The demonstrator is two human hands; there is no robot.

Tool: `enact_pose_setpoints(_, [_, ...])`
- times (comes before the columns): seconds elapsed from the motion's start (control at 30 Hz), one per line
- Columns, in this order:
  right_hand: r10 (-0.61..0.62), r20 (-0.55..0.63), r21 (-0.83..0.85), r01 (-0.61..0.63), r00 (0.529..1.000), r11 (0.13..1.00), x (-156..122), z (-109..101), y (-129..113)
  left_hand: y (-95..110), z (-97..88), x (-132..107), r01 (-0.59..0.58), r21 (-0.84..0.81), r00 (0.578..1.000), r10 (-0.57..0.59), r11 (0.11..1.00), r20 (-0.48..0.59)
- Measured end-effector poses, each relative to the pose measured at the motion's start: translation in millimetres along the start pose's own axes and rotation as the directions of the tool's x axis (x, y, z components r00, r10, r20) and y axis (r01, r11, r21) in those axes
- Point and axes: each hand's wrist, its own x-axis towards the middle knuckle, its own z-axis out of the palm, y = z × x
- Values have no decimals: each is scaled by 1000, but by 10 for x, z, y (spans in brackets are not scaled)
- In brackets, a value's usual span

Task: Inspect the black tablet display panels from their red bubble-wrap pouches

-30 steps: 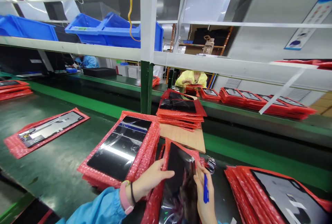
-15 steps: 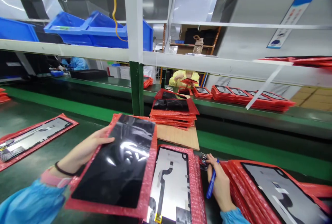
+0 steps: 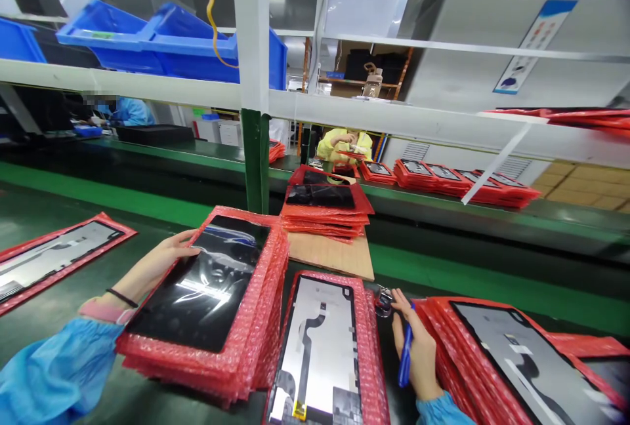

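My left hand [image 3: 157, 261] grips the left edge of a black screen panel in red bubble wrap [image 3: 201, 287], which lies on top of a stack of similar wrapped panels [image 3: 256, 353]. My right hand [image 3: 416, 340] rests on the bench with its fingers closed around a blue pen [image 3: 406, 356], beside a small metal clip [image 3: 382, 300]. Between my hands lies another wrapped panel [image 3: 319, 346], silver back side up.
More wrapped panels lie at the right [image 3: 522, 366] and far left [image 3: 54, 258]. A stack sits on a wooden board [image 3: 329, 254] behind. A green post [image 3: 256, 159] stands ahead; blue bins [image 3: 162, 44] are on the shelf. A person in yellow [image 3: 344, 146] works opposite.
My left hand carried the black panel leftwards off the centre pile and set it down on the left stack. My right hand moved aside to the right, still with the pen.
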Motion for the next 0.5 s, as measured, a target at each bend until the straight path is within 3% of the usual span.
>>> enact_pose_setpoints(0.17, [174, 173, 169, -203, 970, 964, -343, 50, -335, 65, 54, -21, -158, 242, 968, 199, 957, -152])
enact_pose_setpoints(0.3, [297, 359, 346, -422, 885, 838, -597, 158, -603, -15, 359, -363, -272, 408, 913, 368, 871, -178])
enact_pose_setpoints(0.33, [316, 382, 350, -453, 868, 820, -640, 179, -655, -60, 489, -509, -310, 419, 904, 401, 853, -147])
enact_pose_setpoints(0.4, [333, 386, 301, -459, 860, 836, -707, 210, -729, -190, 788, -824, -351, 295, 931, 364, 889, 12])
enact_pose_setpoints(0.43, [341, 381, 272, -456, 860, 847, -734, 223, -748, -276, 944, -969, -318, 217, 947, 297, 923, 126])
enact_pose_setpoints(0.5, [352, 372, 213, -448, 859, 868, -781, 249, -755, -483, 1233, -1189, -216, 156, 928, 152, 964, 341])
